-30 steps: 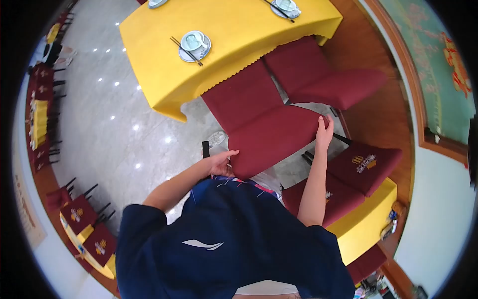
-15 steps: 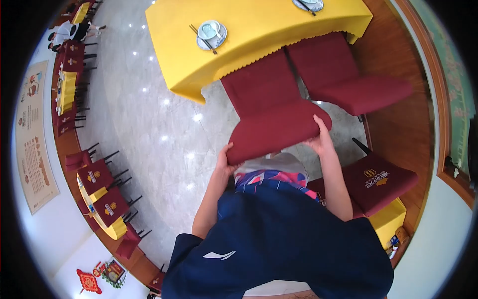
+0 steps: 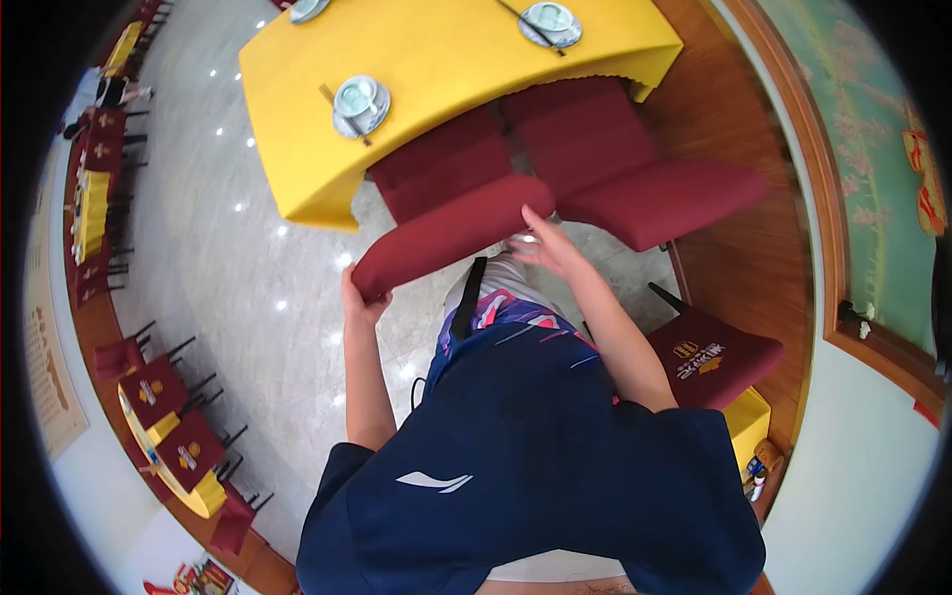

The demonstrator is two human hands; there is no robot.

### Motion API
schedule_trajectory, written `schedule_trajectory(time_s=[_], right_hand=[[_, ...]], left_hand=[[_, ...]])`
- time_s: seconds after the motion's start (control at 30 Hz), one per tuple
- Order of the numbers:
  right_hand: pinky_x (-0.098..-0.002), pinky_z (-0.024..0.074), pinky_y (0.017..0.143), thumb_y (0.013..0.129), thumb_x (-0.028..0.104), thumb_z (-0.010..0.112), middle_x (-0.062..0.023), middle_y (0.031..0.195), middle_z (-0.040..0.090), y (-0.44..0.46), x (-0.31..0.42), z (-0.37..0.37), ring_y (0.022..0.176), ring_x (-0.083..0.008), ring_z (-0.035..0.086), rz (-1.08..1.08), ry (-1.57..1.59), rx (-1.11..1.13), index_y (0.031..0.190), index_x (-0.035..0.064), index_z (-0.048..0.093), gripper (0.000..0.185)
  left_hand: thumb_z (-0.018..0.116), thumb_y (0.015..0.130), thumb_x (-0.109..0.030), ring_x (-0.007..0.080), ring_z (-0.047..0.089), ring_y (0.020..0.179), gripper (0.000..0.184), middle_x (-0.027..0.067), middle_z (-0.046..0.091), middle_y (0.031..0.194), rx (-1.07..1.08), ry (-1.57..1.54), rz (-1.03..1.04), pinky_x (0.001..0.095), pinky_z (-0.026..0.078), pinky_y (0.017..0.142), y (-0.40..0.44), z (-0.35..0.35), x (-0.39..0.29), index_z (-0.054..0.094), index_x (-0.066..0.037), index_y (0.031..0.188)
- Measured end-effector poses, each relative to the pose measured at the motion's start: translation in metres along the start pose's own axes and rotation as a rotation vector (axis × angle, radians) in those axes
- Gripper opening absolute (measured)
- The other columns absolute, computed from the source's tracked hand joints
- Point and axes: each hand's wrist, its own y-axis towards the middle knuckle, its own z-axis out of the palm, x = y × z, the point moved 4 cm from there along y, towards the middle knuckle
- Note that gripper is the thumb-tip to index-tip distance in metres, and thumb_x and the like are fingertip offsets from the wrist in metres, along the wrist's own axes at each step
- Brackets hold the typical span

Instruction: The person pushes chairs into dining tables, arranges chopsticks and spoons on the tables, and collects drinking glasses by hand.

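At a maroon chair back [image 3: 451, 230], left hand [image 3: 365, 300] clasped, right hand [image 3: 547, 248] loose

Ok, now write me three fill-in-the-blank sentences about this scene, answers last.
The left hand and right hand are at opposite ends of the dark ____ chair backrest. The tablecloth is plain ____. The neighbouring chair is nearer the ____ hand than the other.

Answers: red; yellow; right.
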Motion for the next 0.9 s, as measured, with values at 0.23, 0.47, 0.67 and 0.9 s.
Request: schedule_trajectory(time_s=[0.23, 0.47, 0.67, 0.9], right_hand=[[-0.049, 0.0488, 0.098, 0.091, 0.031, 0.061, -0.0277, 0.131, 0.048, -0.123, -0.032, -0.257, 0.113, -0.0379, 0.057, -0.028, 0.442, -0.479, 0.127, 0.0007, 0.05, 0.048], [-0.0528, 0.0469, 0.097, 0.088, 0.045, 0.064, -0.0197, 0.12, 0.053, -0.177, 0.167, -0.329, 0.113, -0.0364, 0.053, -0.575, 0.458, -0.877, 0.122, 0.0063, 0.05, 0.054], [-0.0469, 0.0467, 0.095, 0.084, 0.039, 0.071, -0.0111, 0.127, 0.053, -0.106, 0.274, -0.351, 0.116, -0.0274, 0.053, -0.574, 0.095, -0.71, 0.131, 0.0118, 0.049, 0.059], [-0.036, 0.0442, 0.097, 0.083, 0.014, 0.067, -0.0084, 0.118, 0.059, -0.098, 0.286, -0.362, 0.11, -0.0217, 0.056, -0.864, -0.061, -0.821, 0.123, 0.0037, 0.054, 0.044]], left_hand=[[0.053, 0.089, -0.026, 0.0251, 0.065, 0.097, 0.036, 0.0112, 0.069, 0.109, -0.544, 0.682, 0.817, 0.0344, 0.05, 0.084, 0.034, -0.01, -0.035, 0.066, -0.007, 0.117], [0.053, 0.089, -0.027, 0.031, 0.069, 0.082, 0.03, 0.0141, 0.072, 0.089, -0.662, 1.418, 0.825, 0.0397, 0.052, 0.079, -0.03, 0.07, -0.033, 0.073, -0.007, 0.1], [0.053, 0.092, -0.027, 0.0257, 0.061, 0.111, 0.027, 0.0072, 0.069, 0.115, -0.398, 1.735, 1.157, 0.0458, 0.038, 0.1, -0.033, 0.181, 0.049, 0.071, -0.015, 0.108], [0.054, 0.09, -0.023, 0.0209, 0.062, 0.105, 0.026, 0.002, 0.07, 0.108, -0.454, 1.654, 1.422, 0.038, 0.04, 0.095, -0.049, 0.326, 0.138, 0.071, -0.015, 0.108]])
